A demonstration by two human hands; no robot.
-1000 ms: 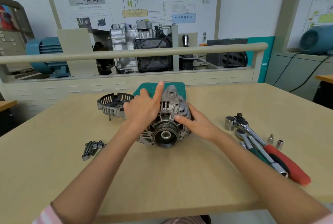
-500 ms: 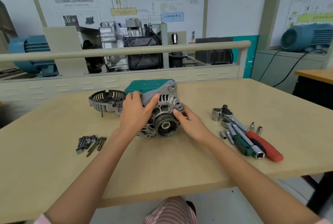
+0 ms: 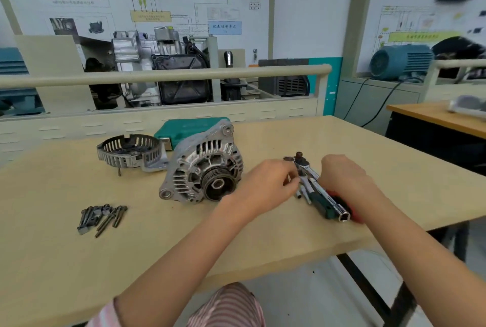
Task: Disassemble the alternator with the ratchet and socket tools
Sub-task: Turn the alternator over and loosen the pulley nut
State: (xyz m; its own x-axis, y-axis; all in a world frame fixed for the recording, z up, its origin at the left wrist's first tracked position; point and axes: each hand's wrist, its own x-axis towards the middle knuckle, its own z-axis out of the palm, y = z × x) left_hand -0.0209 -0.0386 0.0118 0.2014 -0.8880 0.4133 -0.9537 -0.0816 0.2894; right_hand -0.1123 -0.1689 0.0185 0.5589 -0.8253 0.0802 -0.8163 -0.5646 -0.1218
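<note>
1. Fingers of my left hand curl in among the tools on the right of the table; I cannot tell whether they pinch one.
2. My right hand lies over the same pile, fingers bent down on the far side and hidden, so whether they grip anything I cannot tell.
3. Under both hands: a ratchet head, a green-handled driver, a long chrome socket pointing at me, a red handle mostly covered.
4. Alternator sits just left of my left hand, pulley facing me, nobody touching it.
5. Behind it to the left, the slotted rear cover lies apart from the body.
6. Loose bolts lie in a heap near the left front of the tan table.
7. Green tool case rests closed behind the alternator, so its contents are hidden.
8. Room: a rail and a cutaway engine display beyond the table, wiring posters on the wall, a blue motor on the right.
</note>
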